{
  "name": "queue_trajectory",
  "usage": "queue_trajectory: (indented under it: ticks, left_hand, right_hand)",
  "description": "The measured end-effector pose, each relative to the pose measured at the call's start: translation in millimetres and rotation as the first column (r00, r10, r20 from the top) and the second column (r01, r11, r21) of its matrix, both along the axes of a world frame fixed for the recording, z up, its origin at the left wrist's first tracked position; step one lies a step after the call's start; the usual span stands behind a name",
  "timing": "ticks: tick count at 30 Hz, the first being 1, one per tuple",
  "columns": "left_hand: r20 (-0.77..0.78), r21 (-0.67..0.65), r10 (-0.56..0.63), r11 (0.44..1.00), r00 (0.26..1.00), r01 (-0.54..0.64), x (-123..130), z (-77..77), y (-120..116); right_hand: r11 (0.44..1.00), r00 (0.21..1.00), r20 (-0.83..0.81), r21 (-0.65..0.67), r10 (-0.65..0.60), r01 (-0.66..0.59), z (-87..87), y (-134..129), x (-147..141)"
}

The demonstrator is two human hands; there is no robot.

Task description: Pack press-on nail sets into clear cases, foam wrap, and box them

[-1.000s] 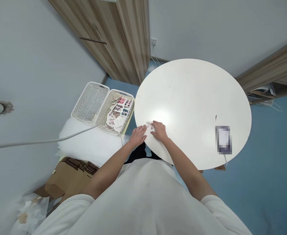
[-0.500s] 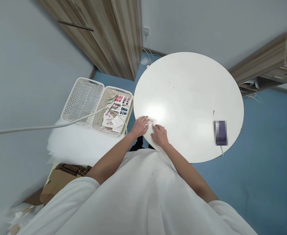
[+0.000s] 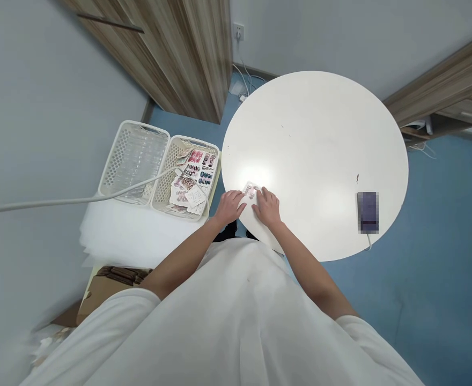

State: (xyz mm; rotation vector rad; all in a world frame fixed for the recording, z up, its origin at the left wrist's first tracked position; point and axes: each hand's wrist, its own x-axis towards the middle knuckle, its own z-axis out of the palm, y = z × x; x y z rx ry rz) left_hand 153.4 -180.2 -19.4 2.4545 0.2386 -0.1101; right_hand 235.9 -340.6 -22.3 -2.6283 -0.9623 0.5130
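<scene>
A small white card (image 3: 251, 191) with several pinkish nail-shaped pieces lies at the near left edge of the round white table (image 3: 316, 139). My left hand (image 3: 228, 207) is at the card's left side, its thumb and fingers apart, fingertips at the card's edge. On the card's right side rests my right hand (image 3: 267, 207), with thumb and fingers spread and fingertips touching or very near the card. Neither hand is closed around it.
Left of the table, one white basket (image 3: 154, 198) holds cards of coloured nails, and another (image 3: 109, 166) holds clear plastic pieces. White sheets (image 3: 127, 230) lie below them. A pixelated dark device (image 3: 368, 212) with a cable sits at the table's right. A cable (image 3: 59, 202) crosses the baskets.
The card has turned and shows more of its face. My right hand has shifted slightly right and up, with its fingers more spread. The whole view has shifted a little.
</scene>
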Motion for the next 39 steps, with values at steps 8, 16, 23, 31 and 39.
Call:
queue_trajectory:
  ticks: [8,16,23,31,39]
  left_hand:
    - [0.03,-0.072,-0.085,0.994,0.996,0.087,10.9,-0.1,6.1]
    - [0.034,-0.114,-0.023,0.993,0.999,0.027,-5.4,2.4,-3.5]
    - [0.048,-0.038,-0.001,0.999,0.999,0.003,-7.3,2.9,0.1]
    - [-0.011,0.14,-0.058,0.988,0.998,0.059,-7.8,-2.0,2.6]
    - [-0.077,0.22,0.027,0.975,0.997,-0.01,-10.6,-5.1,4.0]
  right_hand:
    - [0.999,0.999,-0.046,0.044,0.004,-0.002,2.0,4.3,-23.2]
    - [1.0,0.999,-0.031,0.005,0.031,-0.031,1.0,10.6,0.2]
    - [0.999,1.0,0.001,0.048,-0.022,0.021,1.9,6.1,-2.0]
    - [0.999,0.999,0.014,-0.03,0.037,-0.037,4.9,11.7,-27.9]
    - [0.992,0.995,0.03,-0.095,0.091,-0.088,3.2,32.8,-16.5]
